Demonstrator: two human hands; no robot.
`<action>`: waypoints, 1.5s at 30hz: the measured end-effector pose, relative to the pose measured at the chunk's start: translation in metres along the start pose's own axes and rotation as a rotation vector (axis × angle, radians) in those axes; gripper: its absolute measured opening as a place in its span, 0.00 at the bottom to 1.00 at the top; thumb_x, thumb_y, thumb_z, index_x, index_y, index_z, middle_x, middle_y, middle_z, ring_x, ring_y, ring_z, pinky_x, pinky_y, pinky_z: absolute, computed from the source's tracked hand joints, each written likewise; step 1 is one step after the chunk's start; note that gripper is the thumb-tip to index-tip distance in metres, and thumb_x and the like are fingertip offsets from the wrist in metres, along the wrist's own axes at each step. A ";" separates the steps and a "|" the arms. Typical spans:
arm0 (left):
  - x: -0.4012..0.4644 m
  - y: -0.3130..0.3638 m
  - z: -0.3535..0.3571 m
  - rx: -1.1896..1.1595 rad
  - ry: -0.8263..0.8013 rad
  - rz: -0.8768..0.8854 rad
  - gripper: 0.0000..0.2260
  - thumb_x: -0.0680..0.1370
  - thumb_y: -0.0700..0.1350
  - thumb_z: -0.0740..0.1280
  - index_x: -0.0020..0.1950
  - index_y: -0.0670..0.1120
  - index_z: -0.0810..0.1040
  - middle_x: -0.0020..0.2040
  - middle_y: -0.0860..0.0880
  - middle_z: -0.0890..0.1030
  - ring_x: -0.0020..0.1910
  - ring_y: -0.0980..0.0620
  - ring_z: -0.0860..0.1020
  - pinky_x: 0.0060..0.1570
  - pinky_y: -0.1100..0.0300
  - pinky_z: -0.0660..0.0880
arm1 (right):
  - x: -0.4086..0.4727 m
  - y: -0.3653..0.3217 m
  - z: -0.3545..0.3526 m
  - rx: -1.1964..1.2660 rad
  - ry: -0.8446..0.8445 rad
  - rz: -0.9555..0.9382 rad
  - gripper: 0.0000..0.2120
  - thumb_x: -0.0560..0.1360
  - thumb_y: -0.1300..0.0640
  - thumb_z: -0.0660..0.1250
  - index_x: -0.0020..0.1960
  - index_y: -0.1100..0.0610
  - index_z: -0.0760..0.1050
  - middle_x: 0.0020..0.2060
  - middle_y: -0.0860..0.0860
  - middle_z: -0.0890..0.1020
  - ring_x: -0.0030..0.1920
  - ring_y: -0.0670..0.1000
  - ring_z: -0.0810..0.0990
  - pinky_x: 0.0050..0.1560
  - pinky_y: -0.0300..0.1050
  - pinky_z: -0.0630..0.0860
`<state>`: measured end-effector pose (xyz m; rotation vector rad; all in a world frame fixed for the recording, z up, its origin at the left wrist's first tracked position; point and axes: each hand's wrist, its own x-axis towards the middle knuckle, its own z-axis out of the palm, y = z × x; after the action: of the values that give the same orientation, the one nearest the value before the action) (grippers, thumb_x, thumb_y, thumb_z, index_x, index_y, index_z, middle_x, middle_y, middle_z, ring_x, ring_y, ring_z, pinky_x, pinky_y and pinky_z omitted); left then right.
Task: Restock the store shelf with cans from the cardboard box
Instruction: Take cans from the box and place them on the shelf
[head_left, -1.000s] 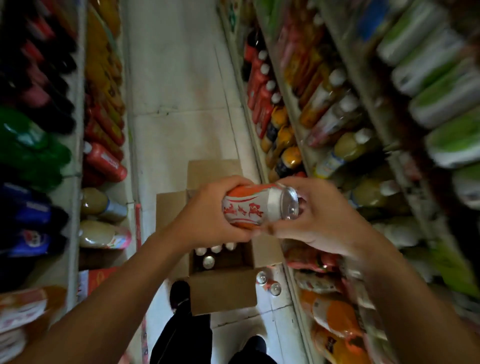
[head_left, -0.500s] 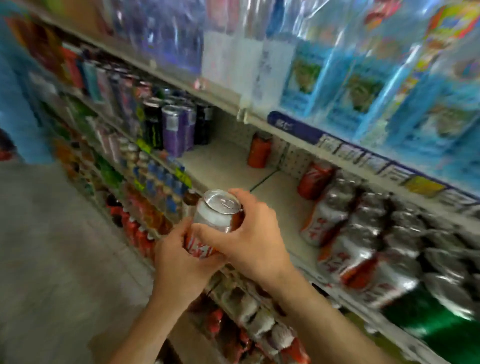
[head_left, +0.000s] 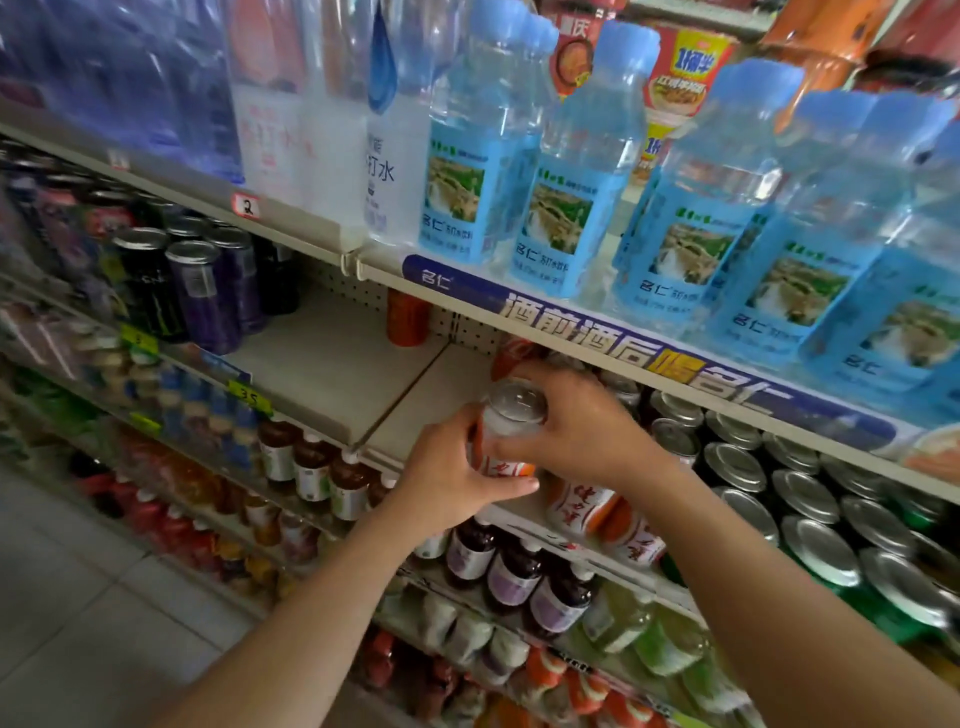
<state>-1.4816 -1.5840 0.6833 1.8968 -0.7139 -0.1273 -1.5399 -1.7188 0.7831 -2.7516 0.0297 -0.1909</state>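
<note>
Both hands grip one orange-and-white aluminium drink can (head_left: 506, 441): left hand (head_left: 447, 478) curled round its lower body, right hand (head_left: 576, 431) round the top. It hangs above the beige metal shelf (head_left: 332, 364), near the front edge. Probably full, stiff, slick; hold the sidewall.

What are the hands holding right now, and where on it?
An orange-and-white drink can: left hand wraps its lower side, right hand grips near the silver top.

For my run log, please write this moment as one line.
step: placing can | left hand: holds orange-white can | right hand: holds the can top | place: bare shelf gap
</note>
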 end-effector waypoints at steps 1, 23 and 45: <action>0.002 -0.003 0.007 -0.001 0.005 0.004 0.28 0.59 0.58 0.81 0.54 0.55 0.76 0.46 0.59 0.83 0.45 0.67 0.80 0.43 0.73 0.73 | -0.001 0.007 0.000 -0.039 -0.010 -0.004 0.20 0.62 0.39 0.74 0.50 0.46 0.77 0.43 0.43 0.82 0.43 0.45 0.80 0.44 0.50 0.79; 0.008 -0.031 0.051 0.076 -0.001 -0.010 0.25 0.59 0.59 0.79 0.52 0.54 0.78 0.47 0.58 0.83 0.46 0.61 0.81 0.47 0.57 0.80 | -0.010 0.041 0.020 -0.280 0.012 0.033 0.27 0.63 0.37 0.71 0.58 0.48 0.76 0.57 0.47 0.76 0.53 0.52 0.79 0.48 0.49 0.79; -0.260 -0.231 -0.026 0.137 0.269 -0.827 0.07 0.71 0.50 0.73 0.44 0.51 0.77 0.41 0.49 0.83 0.40 0.50 0.82 0.41 0.60 0.77 | -0.064 -0.034 0.301 0.308 -0.847 -0.069 0.10 0.75 0.56 0.72 0.52 0.62 0.81 0.40 0.51 0.83 0.37 0.46 0.80 0.38 0.36 0.76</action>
<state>-1.5865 -1.3640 0.4343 2.1823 0.2796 -0.3384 -1.5623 -1.5724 0.5110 -2.3160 -0.2919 0.8726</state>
